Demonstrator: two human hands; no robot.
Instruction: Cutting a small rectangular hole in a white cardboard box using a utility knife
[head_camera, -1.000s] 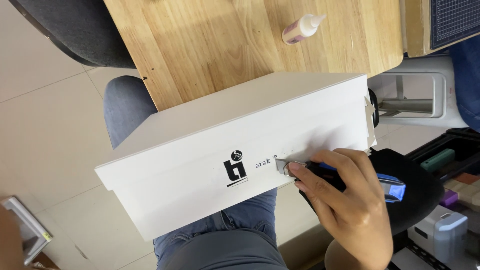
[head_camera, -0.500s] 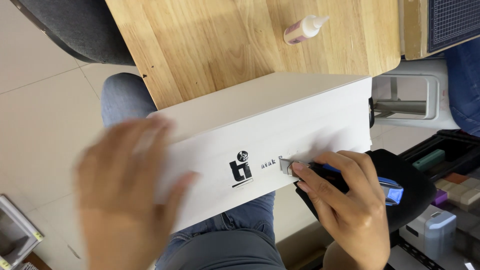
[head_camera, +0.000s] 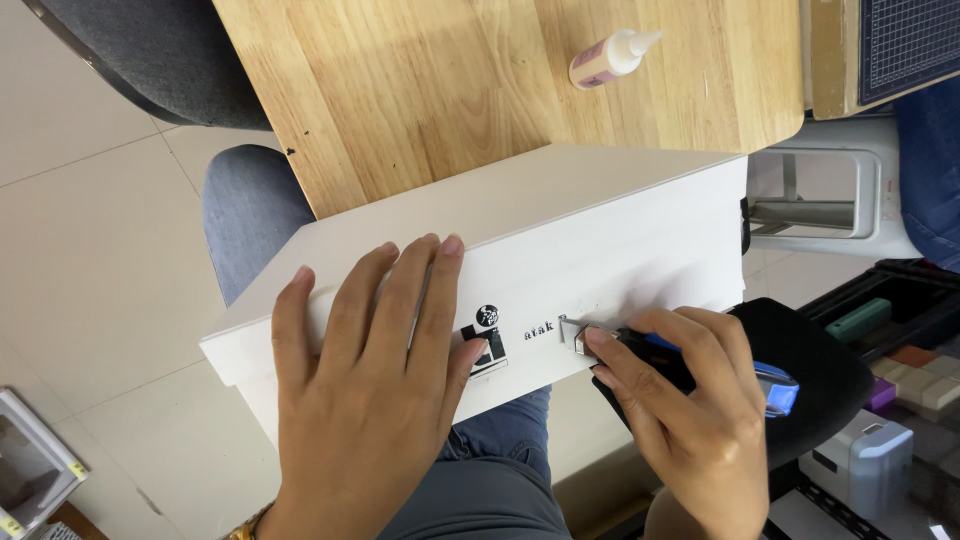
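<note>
Both of my hands are on the long white box (head_camera: 560, 230), which lies across my lap with its far edge against the wooden table (head_camera: 420, 90). My left hand (head_camera: 370, 400) lies flat and spread on the near face of the box, fingers pointing away from me and the thumb reaching toward the black printed mark; it presses rather than grasps, palm down, closed around nothing. My right hand (head_camera: 690, 420) comes in from the lower right, fingers curled tight around a utility knife (head_camera: 680, 360) with a black and blue handle. Its metal tip touches the face of the box just right of the small printed lettering, and my forefinger lies along the top of the tool near that tip.

A small glue bottle (head_camera: 610, 57) lies on its side on the table, well apart from the box. A dark green cutting mat (head_camera: 905, 45) sits at the upper right corner. Beyond the right end of the box stands a white plastic stool (head_camera: 830, 190), and below it an open black toolbox (head_camera: 890, 340) with coloured blocks inside. My denim-clad knee (head_camera: 250, 210) shows beyond the box on the left, over the tiled floor (head_camera: 90, 250).
</note>
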